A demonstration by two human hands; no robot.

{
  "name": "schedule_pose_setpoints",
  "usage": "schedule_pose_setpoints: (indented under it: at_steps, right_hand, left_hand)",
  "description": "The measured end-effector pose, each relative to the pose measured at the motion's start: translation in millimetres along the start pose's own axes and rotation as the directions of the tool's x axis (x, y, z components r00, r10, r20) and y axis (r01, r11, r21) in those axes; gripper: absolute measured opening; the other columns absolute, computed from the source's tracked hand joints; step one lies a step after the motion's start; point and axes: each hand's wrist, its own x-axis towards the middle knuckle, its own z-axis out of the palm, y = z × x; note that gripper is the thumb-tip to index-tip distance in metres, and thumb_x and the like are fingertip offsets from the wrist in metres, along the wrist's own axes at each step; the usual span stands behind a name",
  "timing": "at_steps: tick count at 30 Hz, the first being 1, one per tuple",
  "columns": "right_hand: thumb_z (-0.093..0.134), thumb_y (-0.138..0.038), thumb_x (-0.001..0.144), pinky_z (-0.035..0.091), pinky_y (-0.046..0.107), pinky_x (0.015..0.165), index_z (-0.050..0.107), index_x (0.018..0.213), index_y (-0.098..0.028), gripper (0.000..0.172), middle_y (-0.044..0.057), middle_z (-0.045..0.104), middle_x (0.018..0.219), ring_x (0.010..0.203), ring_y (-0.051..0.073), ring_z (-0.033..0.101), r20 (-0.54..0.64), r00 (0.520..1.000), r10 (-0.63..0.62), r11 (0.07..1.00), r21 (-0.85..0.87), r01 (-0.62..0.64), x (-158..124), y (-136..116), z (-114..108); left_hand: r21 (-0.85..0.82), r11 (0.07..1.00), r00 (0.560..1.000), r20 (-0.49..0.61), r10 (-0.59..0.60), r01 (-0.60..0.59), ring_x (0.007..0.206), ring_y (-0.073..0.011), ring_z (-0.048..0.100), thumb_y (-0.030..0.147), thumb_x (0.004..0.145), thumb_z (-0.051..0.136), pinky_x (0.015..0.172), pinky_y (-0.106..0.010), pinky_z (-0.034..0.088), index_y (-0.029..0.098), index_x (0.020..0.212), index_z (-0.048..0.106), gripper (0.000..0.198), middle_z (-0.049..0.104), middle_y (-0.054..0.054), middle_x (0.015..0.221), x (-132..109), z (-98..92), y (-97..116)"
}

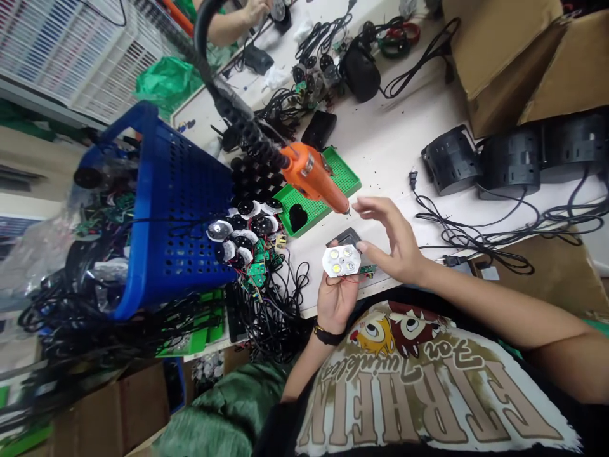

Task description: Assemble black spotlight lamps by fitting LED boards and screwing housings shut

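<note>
My left hand [337, 299], with a dark watch on its wrist, holds a white LED board [341, 261] with round yellowish lenses facing up. My right hand [392, 241] is open just right of it, fingers apart and curved, the thumb close to the board's edge; I cannot tell whether it touches. An orange electric screwdriver [316, 181] hangs from above, its tip close to my right fingertips. Behind the board lies a dark square part [346, 236] on the table. A small green circuit board [367, 271] with wires shows beside my left hand.
A green tray [311, 217] holds a black piece. Left are wired lamp parts [242, 238] and a tall blue basket [183, 209]. Black housings [450, 162] with tangled cords stand right, below a cardboard box [509, 63]. Another person's hand [257, 11] works at the far side.
</note>
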Motion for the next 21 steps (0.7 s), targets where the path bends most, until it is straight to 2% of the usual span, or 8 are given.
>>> schedule_pose_setpoints:
  at_steps: [3,5,7,9,11,14,17,21]
  right_hand:
    - [0.067,-0.029,0.089,0.054,0.051,0.106,0.055,0.139,-0.028,0.051,0.011,0.062,0.132,0.126,0.027,0.06,0.077,0.996,-0.041,0.998,-0.05,0.045,-16,-9,-5]
    - [0.068,-0.031,0.09,0.054,0.052,0.107,0.057,0.137,-0.027,0.049,0.012,0.065,0.129,0.124,0.027,0.061,0.11,0.992,-0.059,0.996,-0.06,0.066,-21,-13,-4]
    - [0.07,-0.031,0.09,0.055,0.051,0.105,0.057,0.136,-0.026,0.048,0.012,0.066,0.126,0.121,0.026,0.063,0.121,0.99,-0.067,0.996,-0.047,0.073,-23,-14,-3]
    - [0.071,-0.031,0.09,0.055,0.05,0.103,0.058,0.134,-0.025,0.046,0.012,0.067,0.125,0.119,0.026,0.064,0.119,0.991,-0.069,0.997,-0.037,0.074,-23,-15,0]
    - [0.072,-0.03,0.09,0.056,0.049,0.102,0.06,0.132,-0.024,0.044,0.012,0.068,0.124,0.118,0.025,0.064,0.118,0.991,-0.061,0.998,-0.026,0.065,-23,-14,1]
    - [0.071,-0.03,0.09,0.055,0.049,0.103,0.062,0.13,-0.023,0.042,0.012,0.068,0.124,0.118,0.025,0.064,0.126,0.992,-0.018,1.0,-0.007,0.02,-23,-13,3]
    - [0.071,-0.029,0.09,0.054,0.049,0.105,0.062,0.129,-0.024,0.041,0.011,0.068,0.125,0.12,0.024,0.063,0.127,0.991,0.035,0.999,0.019,-0.037,-23,-13,4]
    - [0.072,-0.029,0.091,0.054,0.047,0.105,0.063,0.128,-0.024,0.039,0.01,0.068,0.124,0.12,0.023,0.063,0.126,0.988,0.087,0.994,0.061,-0.096,-24,-14,7]
  left_hand:
    - [0.091,0.996,0.999,0.037,-0.006,0.002,0.13,-0.0263,0.063,0.045,0.1,0.043,0.108,-0.048,0.057,0.039,0.15,0.047,0.051,0.066,-0.005,0.141,2,3.3,6]
    - [0.085,0.996,0.998,0.041,-0.039,0.035,0.128,-0.0262,0.064,0.049,0.099,0.043,0.107,-0.047,0.057,0.037,0.148,0.05,0.05,0.067,-0.006,0.138,3,6.4,10]
    - [-0.012,0.995,0.995,0.018,-0.095,0.095,0.126,-0.0252,0.065,0.047,0.097,0.048,0.109,-0.044,0.055,0.034,0.143,0.056,0.049,0.069,-0.006,0.133,2,10.8,14]
    - [-0.191,0.969,0.987,-0.026,-0.162,0.154,0.124,-0.0231,0.065,0.04,0.092,0.057,0.11,-0.039,0.053,0.03,0.138,0.062,0.047,0.071,-0.006,0.128,0,16.6,20]
    - [-0.388,0.902,0.969,-0.077,-0.234,0.187,0.121,-0.02,0.066,0.028,0.087,0.065,0.109,-0.032,0.052,0.027,0.134,0.065,0.048,0.072,-0.006,0.126,-2,23.3,27]
    - [-0.61,0.769,0.927,-0.145,-0.345,0.191,0.116,-0.0164,0.068,0.013,0.082,0.067,0.101,-0.023,0.053,0.024,0.133,0.066,0.053,0.072,-0.006,0.127,-3,32.8,37]
    - [-0.709,0.68,0.885,-0.179,-0.429,0.186,0.115,-0.0163,0.069,0.005,0.084,0.063,0.094,-0.021,0.055,0.025,0.136,0.065,0.056,0.071,-0.006,0.132,-2,39.1,44]
    - [-0.733,0.654,0.868,-0.189,-0.459,0.186,0.118,-0.0177,0.07,0.002,0.087,0.06,0.098,-0.023,0.055,0.026,0.139,0.064,0.057,0.071,-0.007,0.135,-1,41.7,49]
